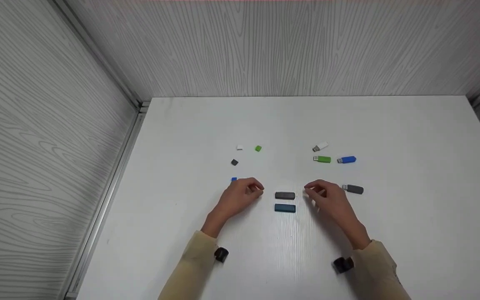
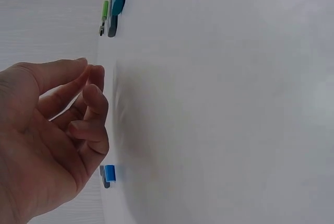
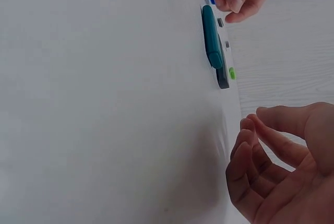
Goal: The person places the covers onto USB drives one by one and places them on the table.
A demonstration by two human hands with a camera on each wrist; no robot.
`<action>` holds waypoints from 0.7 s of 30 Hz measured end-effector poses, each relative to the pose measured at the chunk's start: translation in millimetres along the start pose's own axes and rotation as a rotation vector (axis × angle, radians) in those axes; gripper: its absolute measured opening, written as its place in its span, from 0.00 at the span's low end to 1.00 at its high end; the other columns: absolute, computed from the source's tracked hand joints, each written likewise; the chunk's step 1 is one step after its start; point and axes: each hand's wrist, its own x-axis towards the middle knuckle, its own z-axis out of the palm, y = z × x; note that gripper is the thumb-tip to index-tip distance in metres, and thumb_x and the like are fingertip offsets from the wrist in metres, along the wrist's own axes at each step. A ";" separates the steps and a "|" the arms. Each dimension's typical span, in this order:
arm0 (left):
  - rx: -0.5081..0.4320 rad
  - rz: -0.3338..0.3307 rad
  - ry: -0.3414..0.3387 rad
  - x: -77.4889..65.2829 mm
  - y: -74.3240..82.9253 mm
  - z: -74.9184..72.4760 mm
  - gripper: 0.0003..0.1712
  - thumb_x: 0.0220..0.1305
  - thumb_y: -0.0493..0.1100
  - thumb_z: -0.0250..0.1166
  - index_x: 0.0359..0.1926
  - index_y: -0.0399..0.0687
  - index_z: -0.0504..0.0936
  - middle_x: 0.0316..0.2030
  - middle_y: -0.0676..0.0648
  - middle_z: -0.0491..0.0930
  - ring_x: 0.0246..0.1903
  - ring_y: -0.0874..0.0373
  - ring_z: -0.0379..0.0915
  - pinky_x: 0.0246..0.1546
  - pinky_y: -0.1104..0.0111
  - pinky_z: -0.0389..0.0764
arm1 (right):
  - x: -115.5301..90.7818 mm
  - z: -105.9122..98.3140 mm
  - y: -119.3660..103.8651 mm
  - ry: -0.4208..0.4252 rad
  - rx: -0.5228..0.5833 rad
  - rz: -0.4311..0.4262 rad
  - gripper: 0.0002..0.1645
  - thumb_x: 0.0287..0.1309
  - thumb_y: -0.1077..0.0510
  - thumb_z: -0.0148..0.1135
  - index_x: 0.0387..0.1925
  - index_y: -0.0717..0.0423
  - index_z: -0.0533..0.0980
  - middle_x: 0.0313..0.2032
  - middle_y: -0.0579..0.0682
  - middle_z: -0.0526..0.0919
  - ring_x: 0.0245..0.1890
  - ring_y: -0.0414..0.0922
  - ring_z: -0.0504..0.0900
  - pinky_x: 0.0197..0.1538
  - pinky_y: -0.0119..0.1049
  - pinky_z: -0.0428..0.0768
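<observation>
Blue cap point(image 1: 234, 179) lay just beside the left hand point(image 1: 238, 197), toward the counter's point(image 1: 181, 137) left edge. That hand was loosely curled, thumb tip close to forefinger, nothing held. Grey stick point(image 1: 285, 195) and teal stick point(image 1: 285, 208) lay parallel between the hands, grey nearer the far edge. Right hand point(image 1: 330, 201) likewise loosely curled, empty; dark USB drive point(image 1: 354, 189) lay near its knuckles, toward the right edge. Risk — a wrist turn could nudge cap or drive; a hasty grab could shove grey into teal.
</observation>
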 end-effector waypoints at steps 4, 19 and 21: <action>0.010 0.005 0.014 1.6 -2.6 -2.7 0.09 0.74 0.44 0.66 0.49 0.49 0.88 0.42 0.49 0.89 0.42 0.58 0.80 0.47 0.62 0.80 | 0.3 -3.1 2.8 0.004 -0.007 0.017 0.17 0.74 0.52 0.62 0.56 0.55 0.84 0.45 0.57 0.87 0.36 0.47 0.80 0.36 0.32 0.80; 0.029 -0.014 0.044 6.2 -3.1 -8.0 0.09 0.75 0.45 0.65 0.49 0.50 0.88 0.42 0.48 0.88 0.42 0.57 0.78 0.49 0.59 0.79 | -5.7 -8.4 6.3 0.026 -0.019 0.034 0.17 0.74 0.51 0.62 0.57 0.55 0.83 0.46 0.58 0.87 0.38 0.46 0.81 0.36 0.32 0.80; 0.027 -0.018 0.051 7.0 -2.9 -8.9 0.09 0.75 0.44 0.66 0.49 0.50 0.89 0.42 0.48 0.88 0.41 0.57 0.78 0.48 0.60 0.79 | -6.3 -10.0 7.3 0.031 -0.021 0.030 0.17 0.74 0.51 0.62 0.57 0.55 0.83 0.46 0.58 0.87 0.38 0.47 0.82 0.37 0.31 0.80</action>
